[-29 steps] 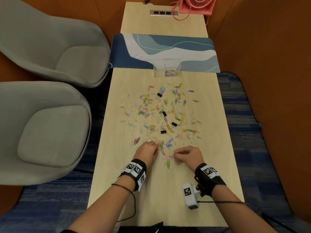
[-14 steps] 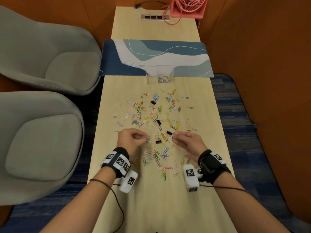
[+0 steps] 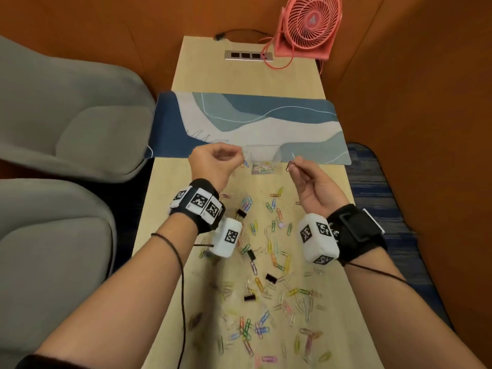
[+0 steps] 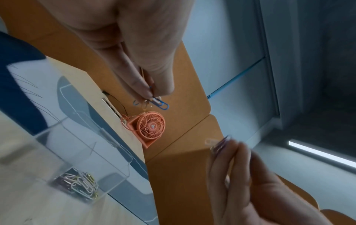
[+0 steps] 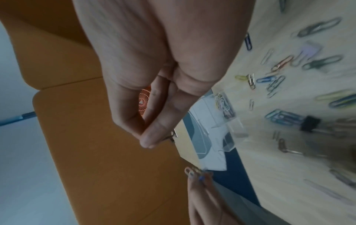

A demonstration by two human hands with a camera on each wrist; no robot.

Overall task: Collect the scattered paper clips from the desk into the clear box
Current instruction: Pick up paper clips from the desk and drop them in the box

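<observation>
The clear box [image 3: 262,158] stands at the near edge of the desk mat with several coloured paper clips inside; it also shows in the left wrist view [image 4: 80,159]. My left hand [image 3: 213,162] hovers just left of the box, pinching a few paper clips [image 4: 154,101], one of them blue. My right hand [image 3: 306,177] hovers just right of the box and pinches paper clips [image 3: 290,163] between thumb and fingertips. Many coloured paper clips [image 3: 269,275] lie scattered on the desk nearer to me.
Black binder clips [image 3: 270,277] lie among the loose clips. A blue patterned desk mat [image 3: 266,123] spans the desk behind the box. A pink fan [image 3: 308,25] and a socket strip [image 3: 249,55] sit at the far end. Grey chairs [image 3: 66,115] stand left.
Both hands have lifted off the desk with clips and travelled forward from the near pile to either side of the clear box.
</observation>
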